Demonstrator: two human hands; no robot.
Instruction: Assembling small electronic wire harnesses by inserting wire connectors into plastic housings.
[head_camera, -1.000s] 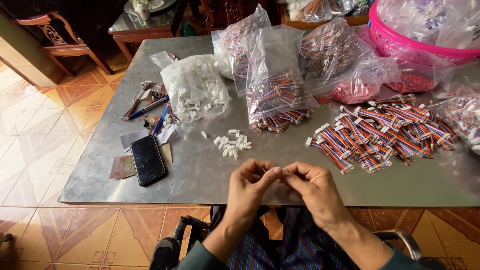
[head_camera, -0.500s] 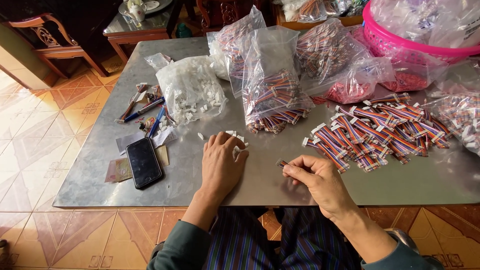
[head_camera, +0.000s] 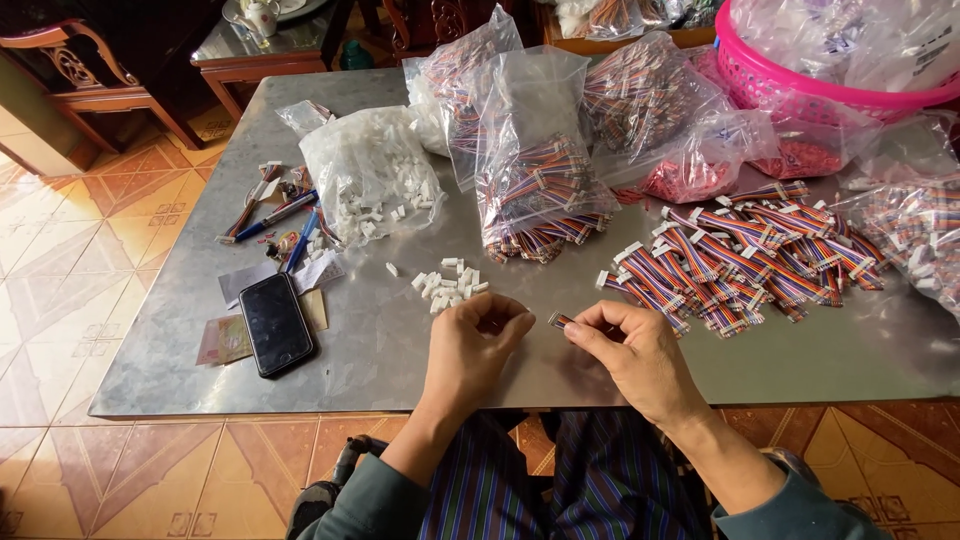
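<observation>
A dull, scuffed sheet-metal table (head_camera: 380, 340) is seen from above. At its near edge the right hand (head_camera: 640, 352) is closed in a pinch on the end of a short ribbon cable (head_camera: 560, 320), of which only a metal-tipped, striped stub shows; the rest is hidden in the fingers. The left hand (head_camera: 472, 345) is curled just beside it, fingertips bent inward; whether anything small is held there cannot be told.

Just beyond the left hand a loose scatter of small white plastic connectors (head_camera: 445, 283) lies on the metal. To the right a heap of rainbow-striped cable bundles (head_camera: 740, 255) is spread out. Farther off, crinkled clear plastic bags (head_camera: 535, 150) of cables and white parts are stacked, and a pink basket (head_camera: 790, 85) is cut off at the top right corner. At the left a glossy black phone (head_camera: 275, 324) lies flat beside pens (head_camera: 275, 215).

Compared with half a second earlier, the left hand has been drawn back from the white connectors toward the right hand.
</observation>
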